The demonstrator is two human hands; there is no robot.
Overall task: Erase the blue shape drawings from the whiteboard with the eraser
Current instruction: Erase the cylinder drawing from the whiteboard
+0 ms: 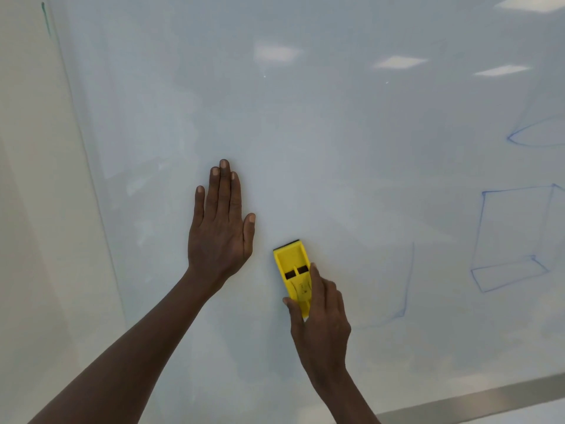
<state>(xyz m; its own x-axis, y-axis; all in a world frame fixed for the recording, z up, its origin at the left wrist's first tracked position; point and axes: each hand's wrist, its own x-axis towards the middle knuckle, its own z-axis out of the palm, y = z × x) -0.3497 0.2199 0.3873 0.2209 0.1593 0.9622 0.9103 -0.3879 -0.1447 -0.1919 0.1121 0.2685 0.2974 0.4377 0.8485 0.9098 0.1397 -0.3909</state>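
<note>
Gripping the yellow plastic eraser [293,272] by its lower end, the right hand [321,325] pressed its dark felt edge against the glossy whiteboard [305,133]. Beside it the left hand [221,228] lay flat and open on the board, holding nothing. Wiping was midway, I judged: the nearest faint blue outline [408,289] looked half gone, so the next stroke should go right. Further right stood a blue box drawing [513,237] and, above it, a blue curved shape [532,134]. No readable writing showed.
</note>
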